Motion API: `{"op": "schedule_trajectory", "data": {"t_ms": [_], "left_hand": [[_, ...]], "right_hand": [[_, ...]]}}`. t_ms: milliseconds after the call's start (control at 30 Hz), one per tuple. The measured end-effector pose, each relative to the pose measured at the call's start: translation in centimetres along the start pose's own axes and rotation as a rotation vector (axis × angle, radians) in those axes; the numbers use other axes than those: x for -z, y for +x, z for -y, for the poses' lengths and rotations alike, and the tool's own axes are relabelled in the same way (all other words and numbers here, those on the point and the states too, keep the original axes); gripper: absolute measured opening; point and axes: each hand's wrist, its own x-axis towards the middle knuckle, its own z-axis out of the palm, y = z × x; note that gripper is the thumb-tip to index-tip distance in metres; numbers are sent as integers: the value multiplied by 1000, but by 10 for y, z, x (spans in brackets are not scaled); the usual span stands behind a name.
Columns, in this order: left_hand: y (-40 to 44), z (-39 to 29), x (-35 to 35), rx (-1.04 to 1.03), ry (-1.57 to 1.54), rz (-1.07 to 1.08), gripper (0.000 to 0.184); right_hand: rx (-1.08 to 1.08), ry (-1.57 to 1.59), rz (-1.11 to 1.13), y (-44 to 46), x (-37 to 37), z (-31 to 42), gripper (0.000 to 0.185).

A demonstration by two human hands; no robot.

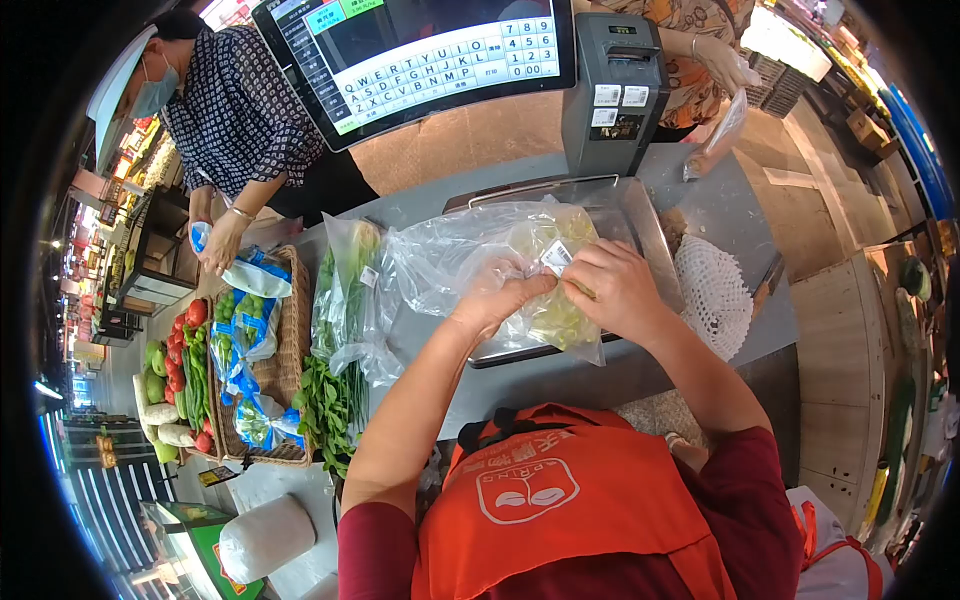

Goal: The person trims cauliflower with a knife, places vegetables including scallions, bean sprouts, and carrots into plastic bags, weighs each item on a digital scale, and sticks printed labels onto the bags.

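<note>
Labelling, I judge: left hand (497, 292) pinches clear bag (478, 237), right hand (618, 290) curls at white label (556, 257), grip unclear; next calls for smoothing.

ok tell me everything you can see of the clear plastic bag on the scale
The clear plastic bag is wrinkled and see-through, lying across the metal tray. Pale yellow-green produce, kind unclear, fills its right end; the slack rest trails left. The left hand grips it; the right hand touches it at a white printed label.
</note>
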Motion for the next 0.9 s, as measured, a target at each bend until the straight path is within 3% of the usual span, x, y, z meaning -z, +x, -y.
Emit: {"op": "schedule_trajectory", "data": {"t_ms": [233, 333, 467, 533, 633, 900], "left_hand": [[1, 0, 3, 29, 108, 13, 32], [13, 23, 5, 8, 173, -140, 39], [8, 19, 0, -45, 159, -123, 21], [6, 16, 1, -36, 152, -108, 22], [1, 5, 0, -53, 431, -118, 24], [-7, -7, -7, -301, 725, -131, 32]], "right_hand": [[32, -129, -39, 3, -4, 4, 6], [54, -241, -49, 5, -7, 10, 7], [110, -275, -25, 7, -9, 11, 7], [136, -201, -18, 9, -9, 7, 8], [116, -70, -10, 12, -7, 2, 8], [-64, 180, 89, 13, 1, -8, 9]]}}
